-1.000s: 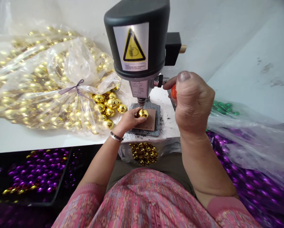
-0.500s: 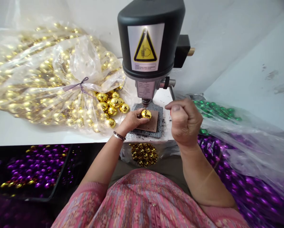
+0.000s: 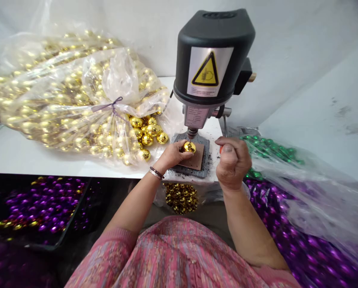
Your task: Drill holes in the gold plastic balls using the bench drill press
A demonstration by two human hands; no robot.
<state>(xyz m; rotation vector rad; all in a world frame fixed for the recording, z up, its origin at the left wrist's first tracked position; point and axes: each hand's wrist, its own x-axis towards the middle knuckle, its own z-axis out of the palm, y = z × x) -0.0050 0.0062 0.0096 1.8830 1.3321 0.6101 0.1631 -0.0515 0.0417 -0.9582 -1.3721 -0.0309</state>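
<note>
The left hand (image 3: 171, 154) is held at the centre of the frame, palm down, its fingers (image 3: 181, 146) drawn together in a pinch. The left forearm (image 3: 137, 202) is stretched up from the lower middle, bare to the elbow. The right hand (image 3: 233, 162) is clenched in a fist just right of centre, with the thumb (image 3: 227, 147) laid on top. The right forearm (image 3: 249, 230) is raised steeply from the lower right. The hands are set near each other, not touching.

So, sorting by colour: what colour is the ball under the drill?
Gold ball, clearest in head view.

Lever (image 3: 225, 128) pulled lower by right hand (image 3: 233, 162).
</note>
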